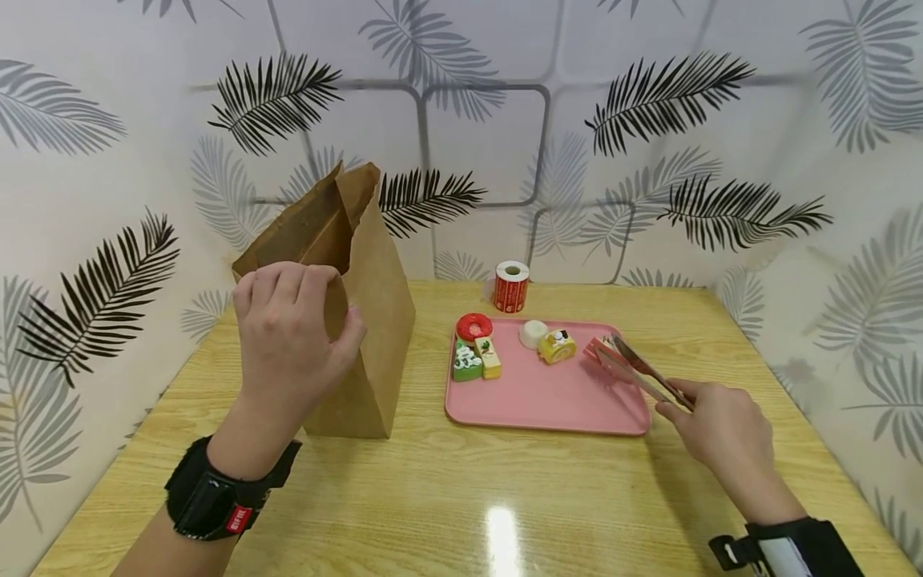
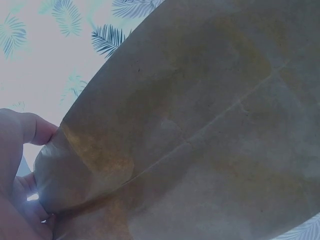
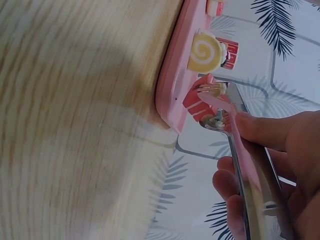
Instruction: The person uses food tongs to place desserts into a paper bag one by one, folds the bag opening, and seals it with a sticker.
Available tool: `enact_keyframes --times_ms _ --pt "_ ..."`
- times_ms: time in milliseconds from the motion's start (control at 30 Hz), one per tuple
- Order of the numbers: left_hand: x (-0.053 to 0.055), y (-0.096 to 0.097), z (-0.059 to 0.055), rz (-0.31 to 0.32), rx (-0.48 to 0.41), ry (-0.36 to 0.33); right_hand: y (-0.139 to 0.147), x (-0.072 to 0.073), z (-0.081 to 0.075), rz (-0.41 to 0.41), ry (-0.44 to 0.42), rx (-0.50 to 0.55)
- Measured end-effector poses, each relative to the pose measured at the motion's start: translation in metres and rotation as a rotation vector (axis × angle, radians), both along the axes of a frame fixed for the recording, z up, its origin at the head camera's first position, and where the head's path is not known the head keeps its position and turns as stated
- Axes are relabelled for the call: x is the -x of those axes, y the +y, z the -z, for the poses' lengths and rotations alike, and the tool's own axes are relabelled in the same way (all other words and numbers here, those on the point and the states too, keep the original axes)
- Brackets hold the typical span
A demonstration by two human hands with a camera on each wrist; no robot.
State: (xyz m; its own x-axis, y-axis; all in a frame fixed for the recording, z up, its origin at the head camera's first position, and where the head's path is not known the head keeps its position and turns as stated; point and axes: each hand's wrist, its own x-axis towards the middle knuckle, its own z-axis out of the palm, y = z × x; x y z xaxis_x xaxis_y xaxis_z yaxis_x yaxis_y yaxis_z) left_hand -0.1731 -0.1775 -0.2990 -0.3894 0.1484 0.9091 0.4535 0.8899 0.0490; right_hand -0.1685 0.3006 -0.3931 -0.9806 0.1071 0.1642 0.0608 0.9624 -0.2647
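Observation:
My left hand grips the near rim of a tall brown paper bag, whose mouth gapes upward. In the left wrist view the bag's creased paper fills most of the picture, with thumb and fingers at its edge. My right hand holds metal tongs over the right side of a pink tray. Between the tongs' fork-shaped and spoon-shaped ends is a red layered toy cake slice. A yellow swirl roll cake lies left of the slice.
At the tray's left sit a red donut, a green-and-white cake piece and a cream-coloured bar. A white round piece lies near the back. Behind the tray stands a red-and-white label roll, near the patterned wall.

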Motion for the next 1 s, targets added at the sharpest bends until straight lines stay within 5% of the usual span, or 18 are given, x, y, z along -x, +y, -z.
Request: enact_keyframes --times_ms 1000 --pt "0.003 0.005 0.003 0.002 -0.066 0.048 -0.025 -0.01 -0.028 -0.03 0.105 0.003"
